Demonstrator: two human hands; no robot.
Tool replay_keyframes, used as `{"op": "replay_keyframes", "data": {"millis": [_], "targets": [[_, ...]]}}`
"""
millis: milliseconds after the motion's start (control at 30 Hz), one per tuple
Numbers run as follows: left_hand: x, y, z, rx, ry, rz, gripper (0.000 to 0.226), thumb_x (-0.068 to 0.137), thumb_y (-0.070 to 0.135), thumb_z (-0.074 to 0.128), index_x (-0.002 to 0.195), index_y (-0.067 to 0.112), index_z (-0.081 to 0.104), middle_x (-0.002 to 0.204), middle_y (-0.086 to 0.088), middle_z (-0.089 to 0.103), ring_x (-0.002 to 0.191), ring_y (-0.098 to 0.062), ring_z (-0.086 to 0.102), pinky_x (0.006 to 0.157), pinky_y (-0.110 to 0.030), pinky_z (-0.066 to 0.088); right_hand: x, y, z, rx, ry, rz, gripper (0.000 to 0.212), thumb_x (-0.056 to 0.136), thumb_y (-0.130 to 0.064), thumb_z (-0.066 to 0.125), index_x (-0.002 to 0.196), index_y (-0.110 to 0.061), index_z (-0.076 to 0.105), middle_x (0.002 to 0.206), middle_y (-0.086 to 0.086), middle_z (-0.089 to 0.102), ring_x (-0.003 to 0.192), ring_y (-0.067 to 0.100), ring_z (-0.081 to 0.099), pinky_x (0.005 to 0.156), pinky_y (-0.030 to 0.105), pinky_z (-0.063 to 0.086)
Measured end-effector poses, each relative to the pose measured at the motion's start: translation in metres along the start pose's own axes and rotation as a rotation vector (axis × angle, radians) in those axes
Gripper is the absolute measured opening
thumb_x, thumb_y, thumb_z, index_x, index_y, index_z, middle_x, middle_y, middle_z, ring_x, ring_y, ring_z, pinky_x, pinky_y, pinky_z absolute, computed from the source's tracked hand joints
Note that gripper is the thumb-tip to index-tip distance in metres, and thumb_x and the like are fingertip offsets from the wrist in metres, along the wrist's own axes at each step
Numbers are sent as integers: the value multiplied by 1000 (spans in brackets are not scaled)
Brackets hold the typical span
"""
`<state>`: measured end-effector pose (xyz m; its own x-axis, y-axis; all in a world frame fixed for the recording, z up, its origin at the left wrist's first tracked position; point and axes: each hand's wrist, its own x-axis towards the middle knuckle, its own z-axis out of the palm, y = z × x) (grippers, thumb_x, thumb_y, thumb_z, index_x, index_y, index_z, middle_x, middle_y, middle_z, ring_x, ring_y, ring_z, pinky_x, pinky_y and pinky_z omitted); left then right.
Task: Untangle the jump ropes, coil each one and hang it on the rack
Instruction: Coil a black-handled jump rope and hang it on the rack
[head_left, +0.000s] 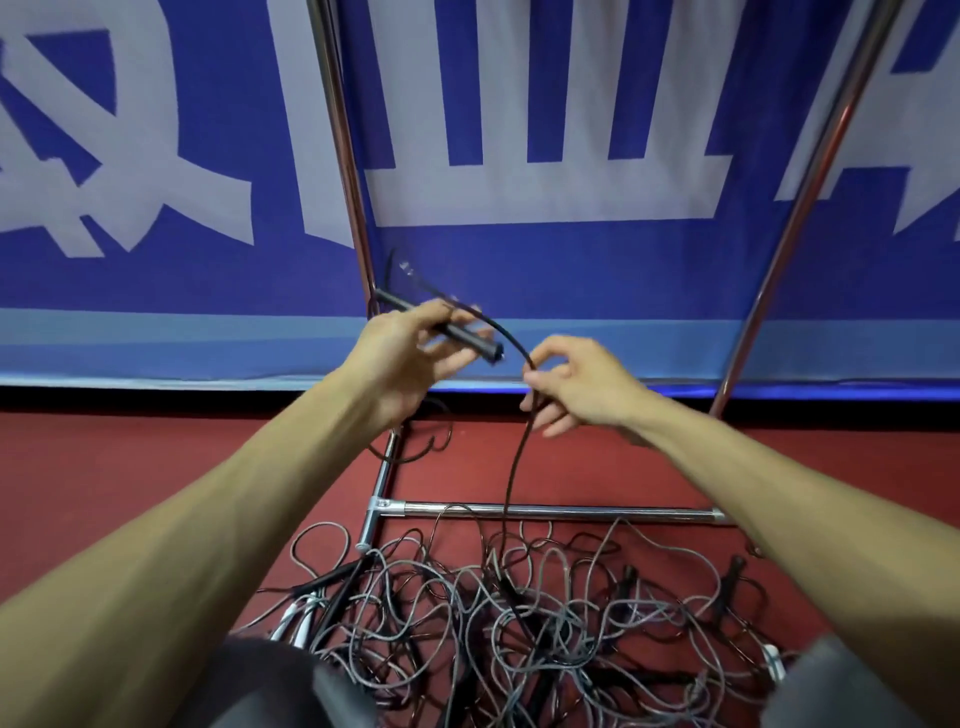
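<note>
My left hand (410, 358) grips a black jump rope handle (467, 338), held out in front of me at chest height. Its dark cord (514, 457) arcs from the handle to my right hand (576, 384), which pinches it between thumb and fingers. From there the cord hangs down into a tangled pile of grey and black jump ropes (519, 623) on the red floor. Several more black handles stick out of that pile. The chrome rack (561, 512) stands just behind the pile, its two uprights rising left and right of my hands.
A blue and white banner (545, 182) covers the wall behind the rack. Red floor (130, 467) stretches to the left and right. My knees in dark clothing show at the bottom edge, close to the pile.
</note>
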<state>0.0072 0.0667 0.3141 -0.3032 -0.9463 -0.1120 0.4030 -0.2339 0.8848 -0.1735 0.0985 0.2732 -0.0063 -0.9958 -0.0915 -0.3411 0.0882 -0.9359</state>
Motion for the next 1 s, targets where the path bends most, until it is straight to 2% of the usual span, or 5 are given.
{"op": "replay_keyframes", "data": {"millis": [233,533,667,800,1000], "targets": [[-5,-40,5,742,-110,-139,17,89,0,64,103,9,63,99,-13,68,89,-22,67,64,-29,55,-11,-36,-16,274,206,-168,6,99,-11,52,94,-8,52,72,10,66,44,21,61,49,34,58],[-10,-48,5,908,-330,-122,14,91,-4,59,97,8,62,95,-13,72,89,-20,69,84,-38,53,-6,-37,-41,570,448,-126,11,101,-13,48,107,-4,49,82,12,67,50,22,65,53,33,58],[-12,-43,18,732,-187,-35,15,91,-9,56,86,6,57,75,-14,68,72,-26,70,65,-33,58,-2,-32,-42,699,458,-41,18,101,-19,50,107,-3,47,84,14,64,55,21,67,53,32,58],[-11,-23,35,361,-32,18,14,92,-5,55,84,7,56,73,-10,66,70,-27,71,70,-39,60,-1,-29,-41,631,447,44,28,102,-30,47,112,-4,49,84,13,65,60,22,65,52,32,59],[-10,1,36,-127,-9,61,11,94,1,56,84,5,57,76,-10,68,80,-26,73,65,-32,60,-3,-17,-21,202,97,94,24,96,7,40,107,-6,57,102,17,63,73,24,64,64,32,59]]}}
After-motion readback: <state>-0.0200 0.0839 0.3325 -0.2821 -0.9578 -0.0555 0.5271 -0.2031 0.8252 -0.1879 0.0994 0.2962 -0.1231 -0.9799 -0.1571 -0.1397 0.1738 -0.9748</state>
